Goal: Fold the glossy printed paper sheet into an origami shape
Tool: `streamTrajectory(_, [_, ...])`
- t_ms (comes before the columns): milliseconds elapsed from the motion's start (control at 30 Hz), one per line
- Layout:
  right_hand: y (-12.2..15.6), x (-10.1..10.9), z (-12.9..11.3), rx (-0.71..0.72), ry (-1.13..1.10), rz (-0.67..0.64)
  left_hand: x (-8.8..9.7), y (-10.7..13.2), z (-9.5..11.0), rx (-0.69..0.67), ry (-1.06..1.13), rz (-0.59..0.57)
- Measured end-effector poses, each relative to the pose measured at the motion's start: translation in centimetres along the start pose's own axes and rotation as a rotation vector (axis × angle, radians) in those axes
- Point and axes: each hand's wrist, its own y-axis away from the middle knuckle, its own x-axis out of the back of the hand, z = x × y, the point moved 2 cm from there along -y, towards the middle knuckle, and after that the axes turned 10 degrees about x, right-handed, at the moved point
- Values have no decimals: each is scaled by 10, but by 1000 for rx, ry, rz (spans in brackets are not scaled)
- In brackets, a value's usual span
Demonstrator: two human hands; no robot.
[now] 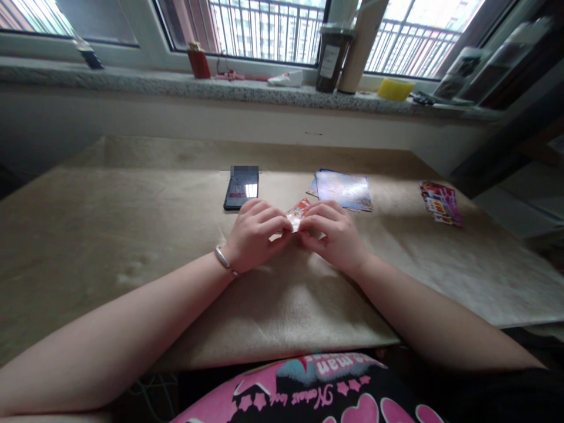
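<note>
A small red-and-white shiny packet point(298, 212) is pinched between my two hands above the middle of the table. My left hand point(259, 230), with a silver bangle at its wrist, grips the packet's near left edge. Close beside it, my right hand point(331, 234) pinches the near right edge with thumb and forefinger. The fingers cover much of the packet, so its contents are hidden. Just beyond my left hand lies a dark phone point(242, 187). Behind my right hand rest some glossy, bluish-purple printed sheets point(344, 189), overlapping one another.
Several colourful pink-and-red packets point(441, 203) lie fanned at the table's right side. A tan cover spreads over the table point(145, 235). On the stone windowsill point(145, 81) stand a red container point(199, 61), a dark lidded jar point(331, 59) and a yellow block point(395, 89).
</note>
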Motion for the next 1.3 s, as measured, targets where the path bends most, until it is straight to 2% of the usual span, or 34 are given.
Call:
streamTrajectory(133, [-1, -1, 0, -10, 14, -31, 1, 0, 1, -36, -27, -27])
streamTrajectory(400, [3, -1, 8, -73, 47, -53, 4, -2, 2, -23, 24, -26])
streamTrajectory(1033, [4, 3, 11, -12, 106, -118, 4, -2, -3, -25, 3, 0])
streamTrajectory(1300, [4, 4, 10, -15, 151, -103, 2, -1, -7, -7, 3, -32])
